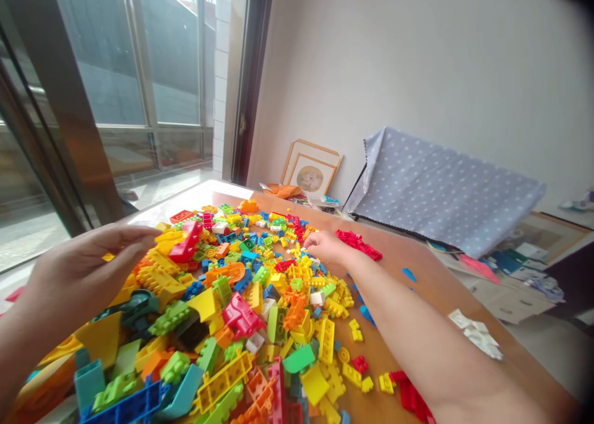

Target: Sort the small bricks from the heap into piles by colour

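A large pile of colourful plastic toy building bricks [277,324] spreads across the brown table [413,306]. Over its left side hovers my left hand [88,272], fingers stretched forward, the thumb a little apart below them; no brick shows in it. Yellow bricks [162,278] and a red curved brick [186,241] lie just beyond its fingertips. My right hand [323,247] reaches into the far right part of the pile, fingers curled down and closed among small bricks. What its fingertips hold, if anything, is too small to make out.
Beyond my right hand lies a heap of red bricks [359,244]. Separate blue pieces [409,274] and white pieces [476,333] lie to the right. A dotted grey-blue cloth [445,189], a leaning picture frame [310,175] and a window [134,71] surround the table.
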{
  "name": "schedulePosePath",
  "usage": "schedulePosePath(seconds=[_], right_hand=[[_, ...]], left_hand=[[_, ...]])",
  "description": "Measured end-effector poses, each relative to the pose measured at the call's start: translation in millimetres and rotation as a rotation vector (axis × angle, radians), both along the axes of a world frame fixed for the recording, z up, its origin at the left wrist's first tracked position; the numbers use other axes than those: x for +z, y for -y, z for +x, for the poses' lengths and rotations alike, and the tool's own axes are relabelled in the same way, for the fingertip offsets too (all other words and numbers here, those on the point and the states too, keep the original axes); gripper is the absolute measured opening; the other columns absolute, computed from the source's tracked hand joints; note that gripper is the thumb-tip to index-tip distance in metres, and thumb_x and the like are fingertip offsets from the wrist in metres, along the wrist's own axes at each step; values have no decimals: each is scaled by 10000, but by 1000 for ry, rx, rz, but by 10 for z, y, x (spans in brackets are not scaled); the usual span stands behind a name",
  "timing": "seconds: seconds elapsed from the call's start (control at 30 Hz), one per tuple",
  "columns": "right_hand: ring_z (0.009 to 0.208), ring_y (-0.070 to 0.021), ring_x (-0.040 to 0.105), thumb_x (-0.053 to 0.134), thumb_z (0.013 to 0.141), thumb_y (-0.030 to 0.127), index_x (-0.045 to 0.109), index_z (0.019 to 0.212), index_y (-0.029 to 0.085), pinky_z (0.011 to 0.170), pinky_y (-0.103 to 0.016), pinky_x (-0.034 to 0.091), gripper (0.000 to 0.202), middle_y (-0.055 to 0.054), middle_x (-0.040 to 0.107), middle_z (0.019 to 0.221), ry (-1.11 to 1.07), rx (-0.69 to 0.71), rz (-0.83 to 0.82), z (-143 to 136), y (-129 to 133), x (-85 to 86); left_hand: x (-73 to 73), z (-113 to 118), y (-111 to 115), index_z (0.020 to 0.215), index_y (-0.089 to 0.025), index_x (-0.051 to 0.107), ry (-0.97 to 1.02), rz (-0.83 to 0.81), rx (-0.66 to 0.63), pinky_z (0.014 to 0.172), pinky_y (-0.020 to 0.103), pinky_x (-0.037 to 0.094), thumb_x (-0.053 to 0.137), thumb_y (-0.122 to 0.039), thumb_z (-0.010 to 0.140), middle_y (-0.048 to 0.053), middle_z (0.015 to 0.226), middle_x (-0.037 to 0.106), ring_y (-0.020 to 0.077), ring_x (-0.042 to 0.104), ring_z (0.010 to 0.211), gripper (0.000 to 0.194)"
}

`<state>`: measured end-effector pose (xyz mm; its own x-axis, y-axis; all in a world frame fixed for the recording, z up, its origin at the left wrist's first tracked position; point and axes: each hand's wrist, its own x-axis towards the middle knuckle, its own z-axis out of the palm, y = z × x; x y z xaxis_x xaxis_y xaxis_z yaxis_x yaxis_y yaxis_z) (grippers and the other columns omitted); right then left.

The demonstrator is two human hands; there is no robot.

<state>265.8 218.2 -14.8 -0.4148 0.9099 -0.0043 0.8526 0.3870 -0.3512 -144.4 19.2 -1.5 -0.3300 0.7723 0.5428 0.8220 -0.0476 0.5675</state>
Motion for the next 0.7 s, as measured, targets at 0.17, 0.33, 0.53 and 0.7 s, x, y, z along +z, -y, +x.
schedulePosePath(seconds=[0.17,0.33,0.53,0.7], right_hand=[[804,-166,660,669,780,169,767,855,214,648,-229,431,131,1,770,889,35,-22,19,34,192,253],[807,-164,659,658,785,154,774,869,218,666,-223,434,156,3,775,897,62,-45,25,3,300,395],[823,-174,666,670,781,181,787,872,217,681,-226,448,153,-11,776,904,52,-43,34,-242,204,310],[804,-174,651,689,769,192,796,893,233,689,-218,456,169,7,771,850,45,-22,31,-637,-27,194]], left_hand=[[59,69,39,1074,-217,752,135,4,-86,918,295,515,609,-525,884,-21,1079,775,178,685,959,390],[51,60,12,1126,-219,749,147,-23,-98,901,272,498,628,-493,898,-36,1041,774,173,671,943,376],[35,62,-30,1088,-193,752,192,-22,-192,843,266,489,621,-490,913,-11,1007,764,184,663,914,369],[-1,45,-29,1038,-221,759,179,6,-227,774,267,488,598,-497,925,8,926,756,181,658,831,339]])
